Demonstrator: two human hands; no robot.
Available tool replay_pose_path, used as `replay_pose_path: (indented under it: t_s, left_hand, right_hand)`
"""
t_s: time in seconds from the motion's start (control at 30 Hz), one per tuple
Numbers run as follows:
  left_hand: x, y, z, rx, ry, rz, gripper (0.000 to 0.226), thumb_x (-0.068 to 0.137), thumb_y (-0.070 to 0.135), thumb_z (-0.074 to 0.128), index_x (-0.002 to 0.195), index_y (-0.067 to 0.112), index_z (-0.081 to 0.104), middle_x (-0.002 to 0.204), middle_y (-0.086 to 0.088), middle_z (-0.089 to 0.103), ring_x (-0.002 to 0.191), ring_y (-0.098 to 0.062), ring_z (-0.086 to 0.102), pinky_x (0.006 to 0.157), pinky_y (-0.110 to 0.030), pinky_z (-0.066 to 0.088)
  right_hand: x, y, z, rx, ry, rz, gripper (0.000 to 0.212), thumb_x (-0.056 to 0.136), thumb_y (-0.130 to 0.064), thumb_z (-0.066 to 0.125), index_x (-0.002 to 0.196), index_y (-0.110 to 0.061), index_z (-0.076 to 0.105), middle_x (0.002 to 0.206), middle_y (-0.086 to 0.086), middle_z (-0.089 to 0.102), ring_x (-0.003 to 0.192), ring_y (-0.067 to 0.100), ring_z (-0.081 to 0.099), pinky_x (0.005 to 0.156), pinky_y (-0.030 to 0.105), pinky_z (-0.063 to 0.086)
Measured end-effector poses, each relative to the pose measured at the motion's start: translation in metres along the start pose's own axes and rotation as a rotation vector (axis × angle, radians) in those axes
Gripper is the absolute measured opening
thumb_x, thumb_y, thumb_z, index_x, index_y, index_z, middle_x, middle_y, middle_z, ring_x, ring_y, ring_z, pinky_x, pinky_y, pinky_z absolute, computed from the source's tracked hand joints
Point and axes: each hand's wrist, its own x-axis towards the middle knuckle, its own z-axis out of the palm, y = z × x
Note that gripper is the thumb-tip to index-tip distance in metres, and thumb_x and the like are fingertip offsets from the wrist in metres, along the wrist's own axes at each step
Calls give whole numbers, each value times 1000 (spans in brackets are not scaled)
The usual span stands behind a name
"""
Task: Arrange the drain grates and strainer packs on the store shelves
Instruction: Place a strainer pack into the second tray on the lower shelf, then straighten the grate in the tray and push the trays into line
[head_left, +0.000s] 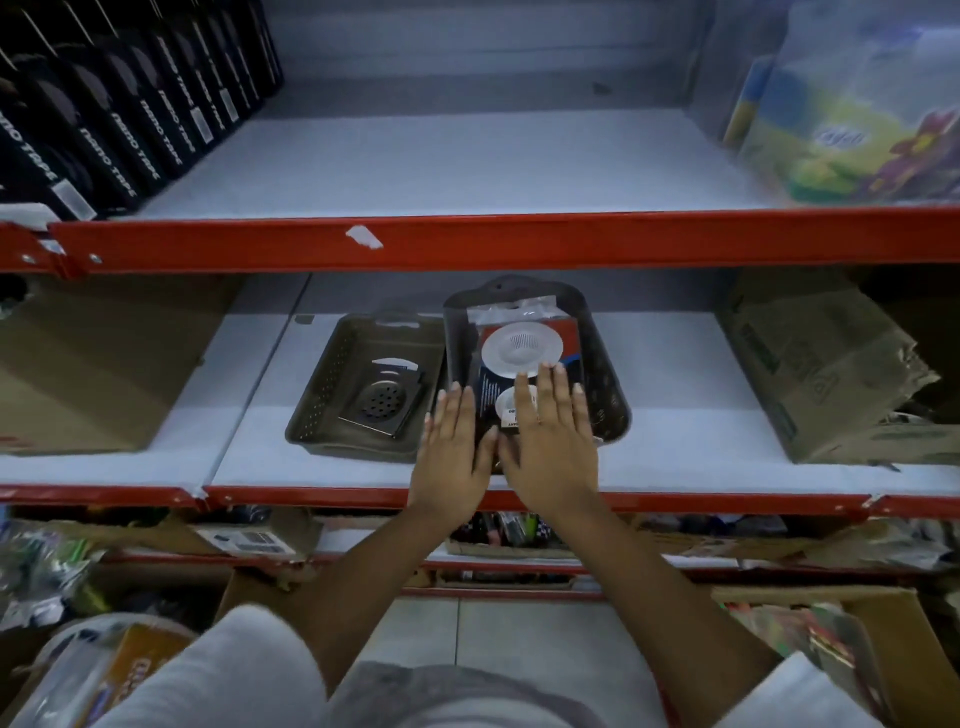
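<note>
Both forearms rise from the bottom of the frame toward its centre, bare below pale sleeves, and the two hands lie side by side with palms down and fingers stretched flat, gripping nothing. The left hand (451, 448) sits just left of centre, its fingertips at the near left wall of the right basket (608, 364); whether it presses on that wall cannot be told. The right hand (551, 441) is spread over the near end of the strainer pack (522, 349), a red and dark card with white mesh strainers under clear plastic, which lies inside that dark perforated basket at the centre of the frame. Just left of it, touching or nearly so, the left basket (332, 384) holds a square metal drain grate (383, 402) with a round perforated centre. Both baskets stand on the white middle shelf (675, 395) behind its red front edge. Worn cardboard boxes (826, 364) sit at either end of this shelf.
</note>
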Motion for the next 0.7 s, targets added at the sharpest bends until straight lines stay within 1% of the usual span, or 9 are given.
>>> replay_pose_path:
  t_s: [0.13,0.23,0.33,0.43,0.5,0.57,0.63,0.67,0.7]
  left_hand:
    - [-21,-34,-9,55,42,22,69,95,53,9,151,15,2,160,1,-3,144,-9,-14,118,-30,-7]
    - [-25,-64,-18,31,48,-48,72,92,55,10,151,13,6,160,-2,3,145,-11,-8,118,-30,-4]
    - [-18,-90,-30,-16,16,-114,65,98,48,21,151,13,5,160,-3,2,146,-12,-7,119,-30,-2]
    - [3,-118,-40,-119,-43,-195,60,101,37,30,151,12,8,160,-5,4,147,-15,-3,118,-31,4]
    - [20,-136,-45,-214,-101,-258,58,101,32,35,151,12,14,160,-8,10,148,-19,6,119,-35,13]
    - [39,-153,-53,-319,-138,-341,53,99,27,39,148,13,24,155,-12,26,141,-26,28,114,-39,28]
    - [52,-162,-60,-478,-146,-493,51,98,23,41,147,14,28,150,-11,36,134,-27,39,110,-37,32]
    - [57,-165,-62,-564,-140,-576,53,98,22,42,148,15,27,149,-9,38,134,-27,39,111,-37,32]
    - [61,-168,-64,-643,-137,-644,53,98,21,43,148,15,27,148,-9,39,134,-28,39,112,-37,31]
  right_hand:
    - [-9,-24,18,41,-77,-94,70,99,-42,29,153,-12,-3,161,10,-10,143,22,-21,113,36,-17]
    - [-6,-41,34,84,-114,-131,68,99,-37,31,153,-10,1,162,10,-4,147,22,-12,114,35,-14]
    - [8,-62,42,135,-103,-161,67,98,-34,35,152,-8,6,162,10,2,149,23,-4,115,34,-10]
    - [32,-87,50,180,-176,-156,66,100,-33,31,152,-8,1,162,9,-4,149,20,-9,115,30,-11]
    - [49,-102,55,203,-216,-155,65,100,-32,31,152,-8,1,162,9,-3,149,20,-7,115,28,-8]
    - [68,-121,60,400,-320,-35,64,100,-30,37,152,-8,8,162,8,7,149,21,4,117,27,5]
    - [83,-135,64,893,-458,317,59,97,-26,47,150,-11,24,149,3,35,139,22,31,109,30,27]
    - [90,-139,69,1116,-495,505,54,96,-24,51,146,-14,33,141,-2,43,130,21,42,102,30,34]
    - [97,-142,75,1267,-493,656,51,95,-23,53,144,-15,39,140,-1,48,124,20,47,99,31,38]
